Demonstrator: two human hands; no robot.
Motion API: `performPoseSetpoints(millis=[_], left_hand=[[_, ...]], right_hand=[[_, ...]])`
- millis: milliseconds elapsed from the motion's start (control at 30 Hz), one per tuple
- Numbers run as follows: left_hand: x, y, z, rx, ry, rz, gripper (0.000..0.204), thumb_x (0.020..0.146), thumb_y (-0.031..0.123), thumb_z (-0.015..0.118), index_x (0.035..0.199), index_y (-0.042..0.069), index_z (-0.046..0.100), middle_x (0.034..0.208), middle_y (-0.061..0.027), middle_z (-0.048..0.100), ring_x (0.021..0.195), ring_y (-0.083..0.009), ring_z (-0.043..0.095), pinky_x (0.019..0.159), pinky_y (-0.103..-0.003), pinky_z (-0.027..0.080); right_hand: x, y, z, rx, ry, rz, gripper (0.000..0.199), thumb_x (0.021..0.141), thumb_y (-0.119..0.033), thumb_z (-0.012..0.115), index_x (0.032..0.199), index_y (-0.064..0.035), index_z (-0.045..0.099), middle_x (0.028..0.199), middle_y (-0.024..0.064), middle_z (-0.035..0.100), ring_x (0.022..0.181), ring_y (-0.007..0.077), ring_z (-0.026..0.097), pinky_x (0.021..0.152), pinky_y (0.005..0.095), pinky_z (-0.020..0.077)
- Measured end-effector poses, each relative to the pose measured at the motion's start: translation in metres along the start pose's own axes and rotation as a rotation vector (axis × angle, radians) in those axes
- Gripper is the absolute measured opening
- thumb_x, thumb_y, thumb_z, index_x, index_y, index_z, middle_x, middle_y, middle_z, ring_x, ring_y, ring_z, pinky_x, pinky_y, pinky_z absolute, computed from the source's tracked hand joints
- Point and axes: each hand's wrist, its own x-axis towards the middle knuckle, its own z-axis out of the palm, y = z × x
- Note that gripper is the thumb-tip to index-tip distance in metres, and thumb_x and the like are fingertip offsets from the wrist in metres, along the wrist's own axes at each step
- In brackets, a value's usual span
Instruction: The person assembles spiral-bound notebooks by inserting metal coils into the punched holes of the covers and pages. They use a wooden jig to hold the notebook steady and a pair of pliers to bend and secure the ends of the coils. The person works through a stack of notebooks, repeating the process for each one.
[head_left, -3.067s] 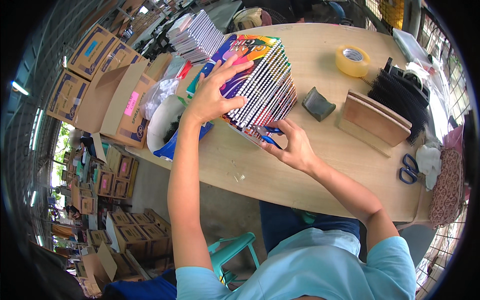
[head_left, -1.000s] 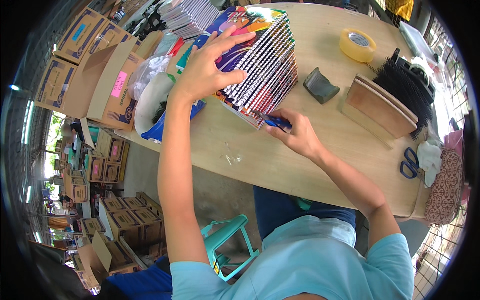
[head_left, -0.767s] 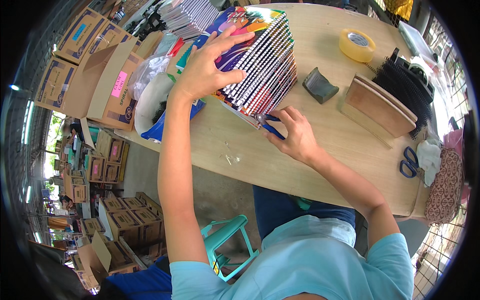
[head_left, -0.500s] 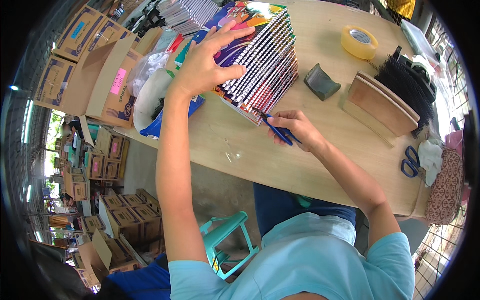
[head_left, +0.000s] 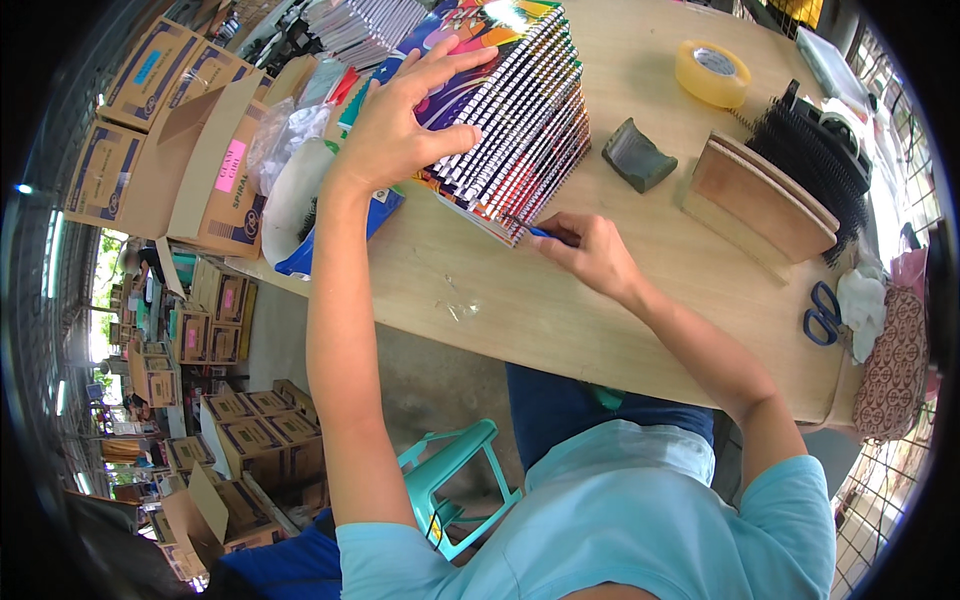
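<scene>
A tall stack of spiral notebooks (head_left: 515, 130) stands on the table, its wire-bound edges facing right and toward me. My left hand (head_left: 410, 125) rests on the top notebook's colourful cover, fingers spread, with the thumb near the bound edge. At the stack's lower near corner, my right hand (head_left: 595, 255) grips blue-handled pliers (head_left: 552, 236). Their dark jaws are against the wire ends of a lower notebook. My fingers cover most of the handles, and the exact bite of the tips is too small to make out.
A tape roll (head_left: 712, 73), a dark curved block (head_left: 638, 157), a wooden block (head_left: 757, 200), black spiral coils (head_left: 805, 160) and blue scissors (head_left: 822, 315) lie to the right. Wire scraps (head_left: 458, 305) lie near the front edge. Left are a blue-and-white container (head_left: 290, 215) and cartons (head_left: 215, 165).
My right hand has turned and closed round the pliers; their spread handles are now mostly hidden under my fingers. My left hand stays on the stack. The whole view has shifted slightly.
</scene>
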Motion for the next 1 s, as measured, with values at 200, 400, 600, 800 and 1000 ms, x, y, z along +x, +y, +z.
performPoseSetpoints(millis=[200, 400, 600, 800, 1000], left_hand=[[0.003, 0.0, 0.0, 0.033, -0.008, -0.002, 0.069, 0.07, 0.012, 0.068, 0.137, 0.009, 0.054, 0.148, -0.0211, 0.04, 0.144, -0.0278, 0.029, 0.115, -0.038, 0.025], [0.001, -0.001, 0.0, 0.029, 0.001, -0.024, 0.069, 0.07, 0.013, 0.069, 0.137, 0.009, 0.054, 0.148, -0.0211, 0.04, 0.145, -0.0277, 0.027, 0.116, -0.038, 0.024], [0.002, -0.002, -0.001, 0.036, -0.013, 0.002, 0.069, 0.07, 0.015, 0.069, 0.138, 0.01, 0.054, 0.149, -0.0227, 0.038, 0.145, -0.0284, 0.027, 0.116, -0.038, 0.023], [0.002, -0.002, 0.002, 0.021, -0.009, 0.002, 0.069, 0.07, 0.014, 0.069, 0.138, 0.01, 0.054, 0.149, -0.0233, 0.038, 0.145, -0.0286, 0.027, 0.115, -0.037, 0.023], [0.001, -0.003, 0.002, 0.023, 0.008, -0.002, 0.069, 0.07, 0.014, 0.07, 0.137, 0.009, 0.054, 0.148, -0.0213, 0.04, 0.145, -0.028, 0.027, 0.116, -0.037, 0.022]], right_hand=[[0.008, -0.003, -0.007, 0.038, -0.084, 0.169, 0.035, 0.085, -0.028, 0.068, 0.099, 0.0046, 0.068, 0.073, 0.013, 0.065, 0.074, 0.0206, 0.065, 0.068, 0.0317, 0.0523], [-0.009, 0.005, 0.004, -0.367, 0.215, -0.354, 0.04, 0.078, -0.025, 0.075, 0.107, 0.0003, 0.065, 0.092, 0.0164, 0.063, 0.081, 0.0342, 0.065, 0.074, 0.0408, 0.0527], [-0.004, 0.013, 0.008, -0.298, 0.174, -0.285, 0.036, 0.078, -0.024, 0.075, 0.104, 0.0003, 0.067, 0.088, 0.0158, 0.064, 0.078, 0.0337, 0.065, 0.071, 0.0411, 0.0534], [0.01, -0.004, -0.009, 0.158, -0.131, 0.335, 0.031, 0.084, -0.022, 0.069, 0.098, 0.0054, 0.067, 0.084, 0.0156, 0.065, 0.073, 0.0216, 0.065, 0.069, 0.0323, 0.0532], [-0.008, 0.01, 0.001, -0.323, 0.167, -0.249, 0.034, 0.08, -0.025, 0.073, 0.104, -0.0019, 0.068, 0.084, 0.0129, 0.065, 0.08, 0.0284, 0.064, 0.074, 0.0401, 0.0515]])
